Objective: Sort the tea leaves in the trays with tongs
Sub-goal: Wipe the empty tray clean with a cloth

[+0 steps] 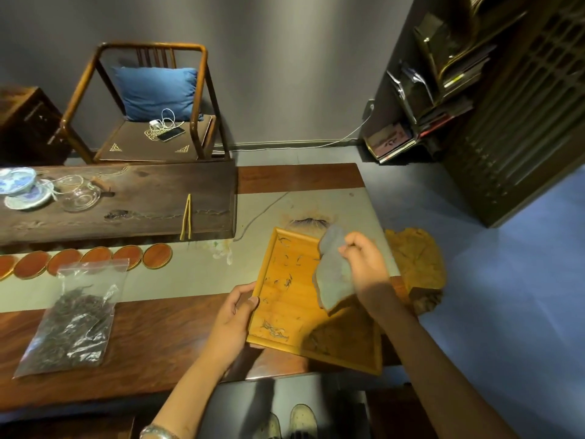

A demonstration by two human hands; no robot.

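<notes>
The wooden tray (286, 299) sits at the near right of the tabletop (152, 337), its near corner jutting past the edge, with only a thin scatter of dark tea leaves (275, 331) across its floor and a small cluster near the front left corner. The left hand (232, 318) grips the tray's left rim, thumb hooked over the top and fingers curled beneath. The right hand (367, 264) is over the tray's right side, fingers pinched on a grey cloth (334, 274) that hangs down onto the wood. The two hands stand apart, one on each side of the tray.

The tongs (186, 217) lie untouched, well off to the left, on the dark raised board (126, 201), tips pointing away from the person. Nearer the left edge, a clear zip bag of dark tea leaves (72, 321) lies flat on the tabletop. Behind it runs a row of round wooden coasters (126, 256). Far left on the board are a glass pitcher (79, 193) and blue-and-white cups (19, 182). Beyond the tabletop stands a wooden chair (142, 106) with a blue cushion (158, 91).
</notes>
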